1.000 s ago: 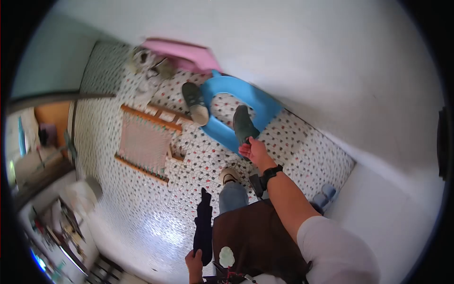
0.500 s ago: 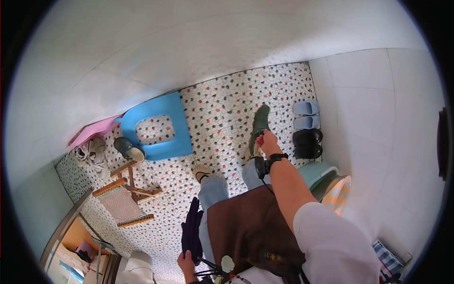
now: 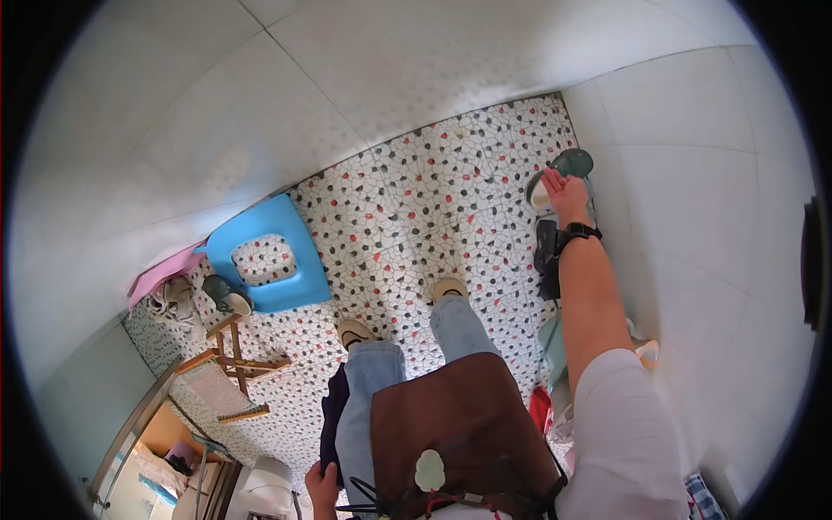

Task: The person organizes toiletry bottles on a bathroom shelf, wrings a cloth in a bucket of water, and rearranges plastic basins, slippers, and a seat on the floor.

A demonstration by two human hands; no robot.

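My right hand (image 3: 568,195) is stretched out to the right, by the wall. Its fingers are closed on a dark green shoe (image 3: 573,162), whose pale inside or sole shows beside the fingertips; the grip is partly hidden. Under the shoe and my hand, a bit of a light blue slipper pokes out. Low in the view, my left hand (image 3: 321,485) grips a dark purple cloth-like item (image 3: 332,420) that hangs beside my left leg. A brown apron (image 3: 451,403) covers my lap.
Black slippers (image 3: 546,247) stand along the right wall, above a pale green basin (image 3: 552,342). To the left are a blue plastic stool (image 3: 312,269), another green shoe (image 3: 227,295), a pink panel (image 3: 165,270), grey shoes (image 3: 169,299) and a wooden folding stool (image 3: 212,387).
My right hand has carried the green shoe from the middle of the floor to the slippers by the right wall, turning it. My left hand still grips the purple item.
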